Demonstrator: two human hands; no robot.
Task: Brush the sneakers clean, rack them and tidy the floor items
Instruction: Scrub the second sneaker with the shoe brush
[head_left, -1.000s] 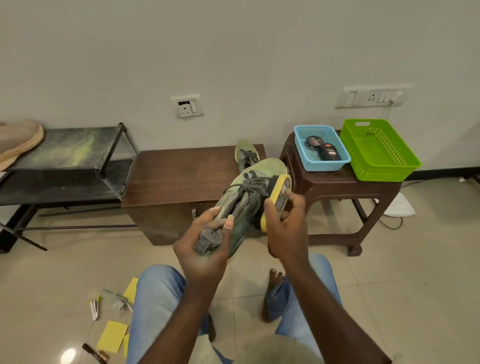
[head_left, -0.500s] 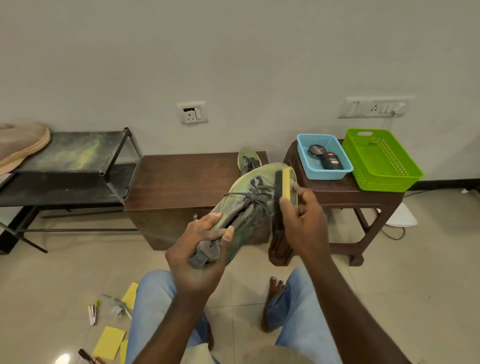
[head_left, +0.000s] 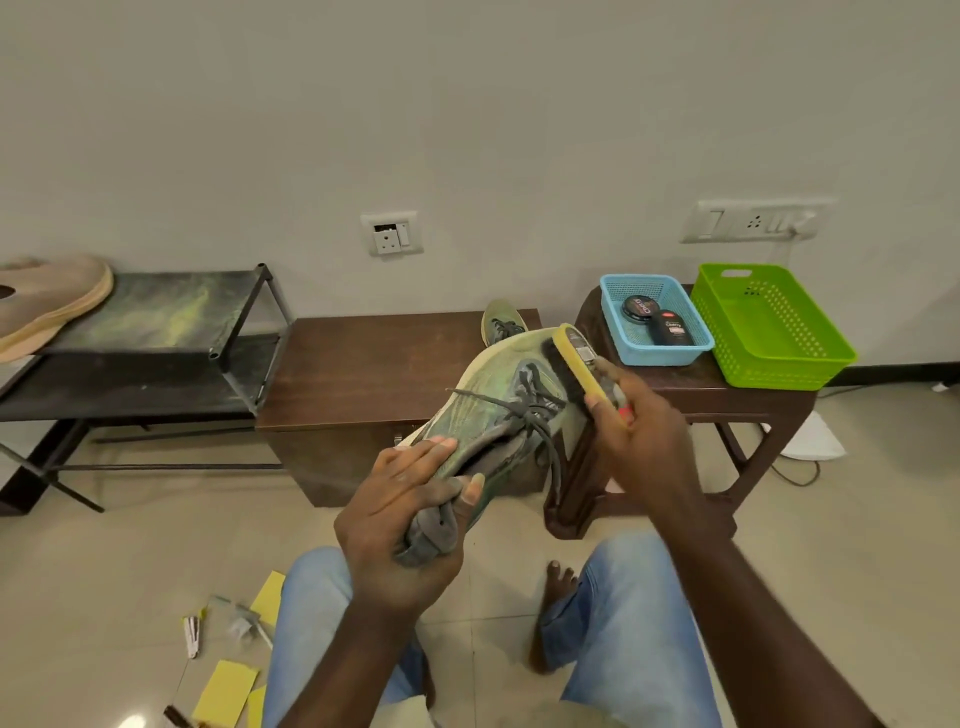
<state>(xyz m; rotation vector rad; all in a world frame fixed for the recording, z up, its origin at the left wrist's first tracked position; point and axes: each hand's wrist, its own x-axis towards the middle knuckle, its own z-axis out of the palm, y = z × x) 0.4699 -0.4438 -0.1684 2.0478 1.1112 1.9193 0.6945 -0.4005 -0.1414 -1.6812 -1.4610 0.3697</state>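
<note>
The sneaker (head_left: 488, 415) is held in the air above the knees, in front of the desk (head_left: 384, 364). Its long axis runs from the heel, low and near, up and away to the toe at the upper right. The left hand (head_left: 400, 525) grips the heel end, fingers (head_left: 431, 452) wrapped over the collar and thumb clamped on the near side. The right hand (head_left: 644, 436) clasps the yellow-backed brush (head_left: 576, 369), bristles turned to the shoe's right flank just above the laces. So the brush lies to the right of the shoe, and the next stroke likely has to run along that heel-to-toe line. The brush stood nearly upright at the toe half a second ago. It now leans, tip toward the toe's edge, while the left grip has not changed. The other sneaker (head_left: 501, 325) waits on the desk, and papers (head_left: 228, 686) litter the floor.
</note>
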